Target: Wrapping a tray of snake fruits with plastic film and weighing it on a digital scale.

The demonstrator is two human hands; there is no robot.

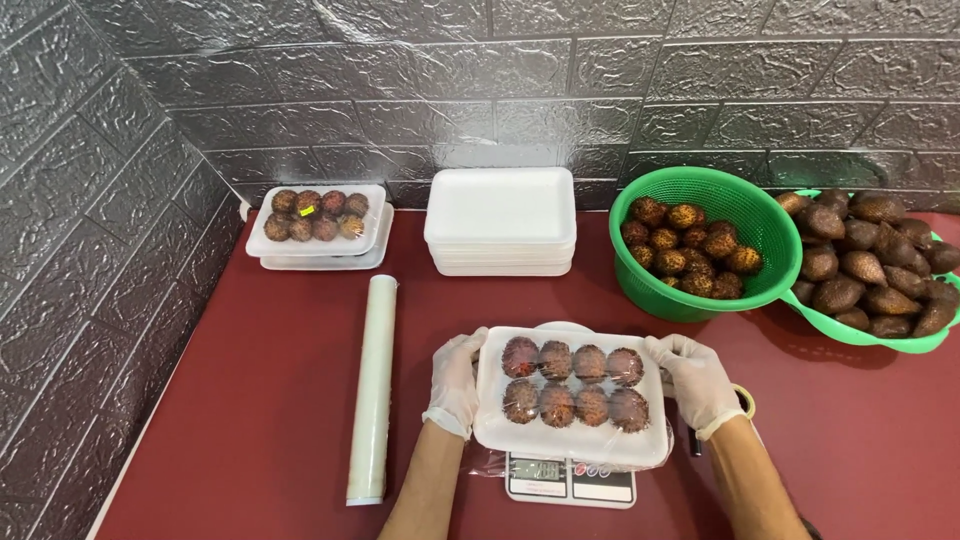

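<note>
Eight fruits [573, 382] on tray [500, 425]; left hand [455, 385], right hand [695, 380] grip it.

Fruit tray [570, 425] on scale [568, 482]; film roll [372, 390] left; baskets [700, 190] behind right.

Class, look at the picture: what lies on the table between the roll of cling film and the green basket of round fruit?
In the head view, the wrapped fruit tray held over the scale.
</note>
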